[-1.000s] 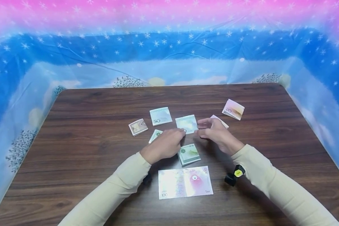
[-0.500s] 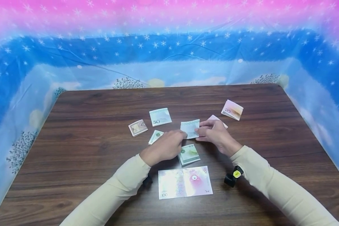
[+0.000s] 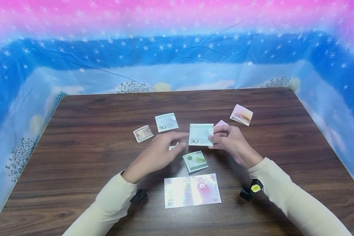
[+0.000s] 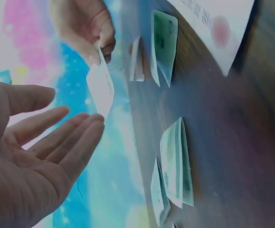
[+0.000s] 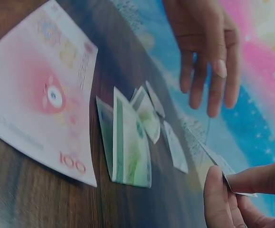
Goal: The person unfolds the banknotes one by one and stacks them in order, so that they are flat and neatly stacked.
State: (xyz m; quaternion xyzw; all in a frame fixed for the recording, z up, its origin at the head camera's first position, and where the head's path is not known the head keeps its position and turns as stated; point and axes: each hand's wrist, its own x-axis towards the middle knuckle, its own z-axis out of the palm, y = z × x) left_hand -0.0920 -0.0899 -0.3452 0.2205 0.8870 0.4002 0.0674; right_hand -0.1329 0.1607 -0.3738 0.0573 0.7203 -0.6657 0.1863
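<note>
My right hand (image 3: 233,144) pinches the right edge of a folded pale green banknote (image 3: 200,133) marked 50, thumb on its face. In the right wrist view this banknote (image 5: 218,159) stands out from between thumb and fingers, above the table. My left hand (image 3: 154,152) is just left of the note with its fingers extended. The left wrist view shows those fingers (image 4: 75,142) spread and holding nothing, tips close to the note's edge. Below the hands rests a folded green banknote (image 3: 195,161). Another green banknote (image 3: 172,148) is mostly hidden by my left hand.
A red 100 banknote (image 3: 192,190) lies unfolded at the front of the wooden table (image 3: 76,170). Behind the hands are another folded 50 banknote (image 3: 166,122), a brown banknote (image 3: 143,133), a folded 20 banknote (image 3: 242,114) and a partly hidden pink banknote (image 3: 221,123).
The pinched 50 note has come up off the table and nearer, still in my right hand. My left fingers have let go of its left side and drawn back leftward, straightening.
</note>
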